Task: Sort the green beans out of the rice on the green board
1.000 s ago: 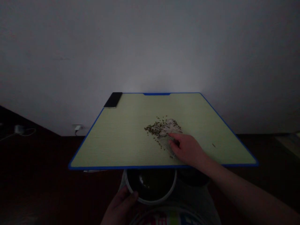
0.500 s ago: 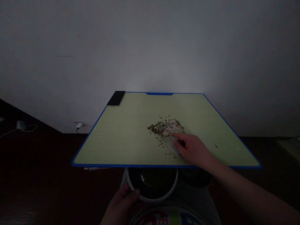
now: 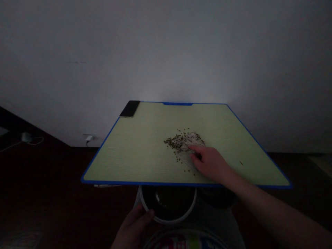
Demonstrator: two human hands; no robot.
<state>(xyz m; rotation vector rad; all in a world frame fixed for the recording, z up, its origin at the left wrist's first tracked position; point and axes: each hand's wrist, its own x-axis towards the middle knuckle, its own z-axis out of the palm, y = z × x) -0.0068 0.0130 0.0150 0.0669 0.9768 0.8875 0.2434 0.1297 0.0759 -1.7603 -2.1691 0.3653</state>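
Note:
My left hand (image 3: 136, 221) grips the left rim of a white-rimmed bowl (image 3: 178, 221), thumb over the edge; the bowl is dark inside and its contents are hard to make out. Above it, on the tabletop (image 3: 129, 152), lies a spread heap of small dark-green beans (image 3: 172, 141) mixed with pale rice-like grains (image 3: 190, 139). My right hand (image 3: 209, 162) rests at the heap's near right edge, index finger forward and the other fingers curled. A faint see-through plastic piece (image 3: 187, 160) shows beside and under its fingers, apparently held; its shape is unclear.
A black phone (image 3: 130, 109) lies at the table's far left corner. A thin brown sliver (image 3: 241, 163) is on the right side. Under the front edge sits a second dark bowl (image 3: 219, 197). A wall stands behind the table; a plug (image 3: 89, 138) is at left.
My right hand has shifted slightly left, and the clear piece by it shows more faintly. My left hand stays on the bowl rim. The view has moved a little.

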